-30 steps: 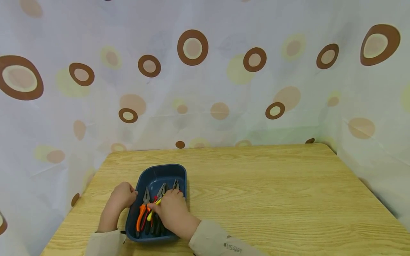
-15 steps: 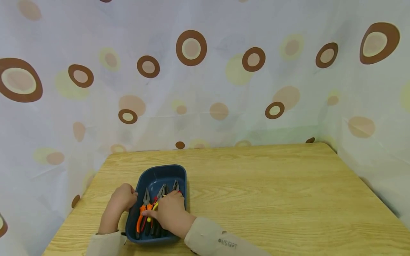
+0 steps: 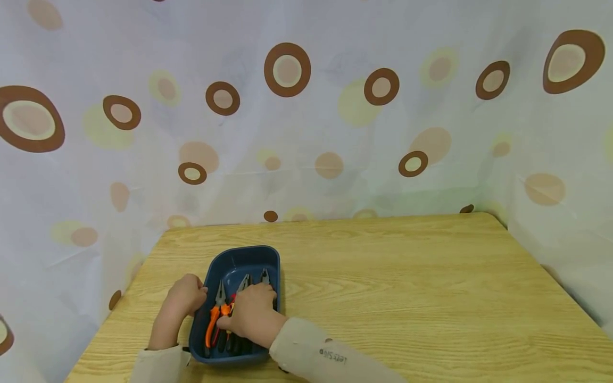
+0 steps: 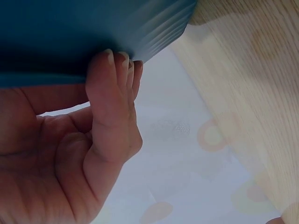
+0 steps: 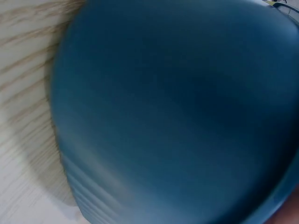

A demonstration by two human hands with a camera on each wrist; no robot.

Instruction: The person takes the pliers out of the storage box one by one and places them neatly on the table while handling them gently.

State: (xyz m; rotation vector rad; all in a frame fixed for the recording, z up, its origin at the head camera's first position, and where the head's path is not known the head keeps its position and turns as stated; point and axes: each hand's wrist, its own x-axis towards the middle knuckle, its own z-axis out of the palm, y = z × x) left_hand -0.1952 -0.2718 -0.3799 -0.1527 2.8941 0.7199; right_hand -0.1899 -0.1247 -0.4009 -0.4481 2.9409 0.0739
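A dark blue plastic bin (image 3: 241,254) stands on the left part of the table with several pliers lying in it. My left hand (image 3: 181,300) grips its left rim; the left wrist view has the fingertips (image 4: 110,60) against the outer wall. Reaching into the bin, my right hand (image 3: 254,314) lies over a pair of yellow-handled pliers and holds it, most of the tool covered by the palm. To its left are orange-handled long-nose pliers (image 3: 220,303). Grey jaws of more pliers (image 3: 265,276) show beyond the fingers. The right wrist view is filled by the bin's outer side (image 5: 163,102).
The bin rests on a wood-grain table (image 3: 407,287), which stretches away to the right. A pale curtain (image 3: 335,127) with brown and yellow rings hangs behind the table and along both sides.
My right hand has shifted slightly left and lower in the bin, covering more of the yellow-handled pliers. The left hand keeps its grip on the rim.
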